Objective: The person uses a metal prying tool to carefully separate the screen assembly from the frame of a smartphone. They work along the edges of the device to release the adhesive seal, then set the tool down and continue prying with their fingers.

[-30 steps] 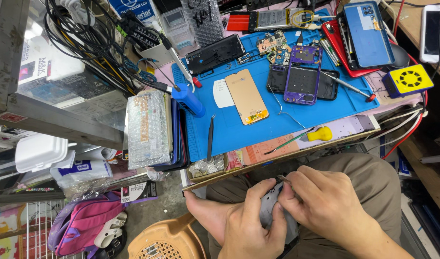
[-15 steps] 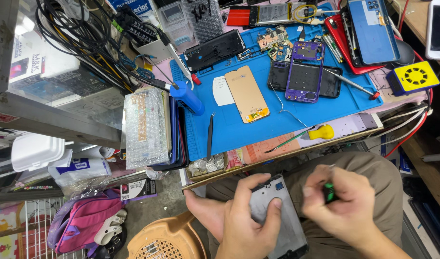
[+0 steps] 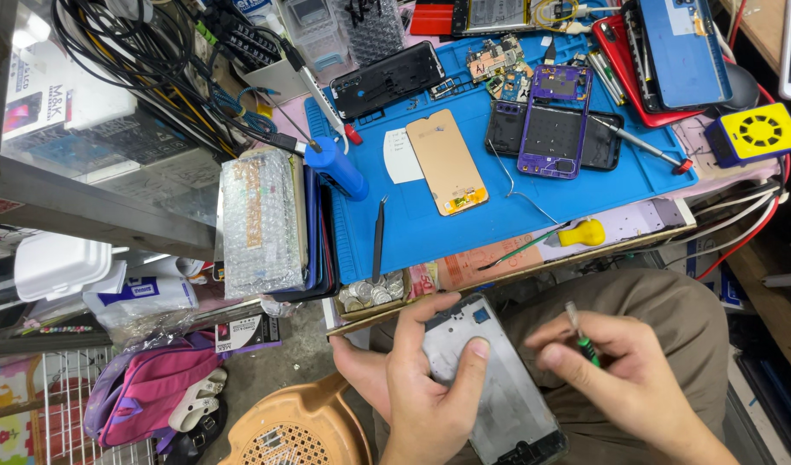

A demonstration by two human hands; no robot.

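My left hand (image 3: 426, 379) grips a grey phone frame (image 3: 503, 392) over my lap, thumb pressed on its upper face. My right hand (image 3: 624, 375) holds a small screwdriver (image 3: 581, 336) with a green handle, tip pointing up, a little to the right of the frame and apart from it. Above my hands lies a blue work mat (image 3: 464, 207) with a purple phone frame (image 3: 552, 120), a copper-backed screen panel (image 3: 447, 162), a black phone housing (image 3: 387, 79), circuit boards (image 3: 499, 65) and black tweezers (image 3: 378, 239).
A blue bottle (image 3: 335, 168) and a bubble-wrapped stack (image 3: 259, 220) sit left of the mat. A yellow-handled tool (image 3: 576, 234), a tray of coins (image 3: 371, 294), a yellow square device (image 3: 753, 133), tangled cables (image 3: 154, 60), a pink bag (image 3: 141, 400) and an orange basket (image 3: 296, 430) surround me.
My hands were together over the phone frame; the right hand has pulled away to the right with the screwdriver, and the frame now lies flatter in my left hand, fully visible.
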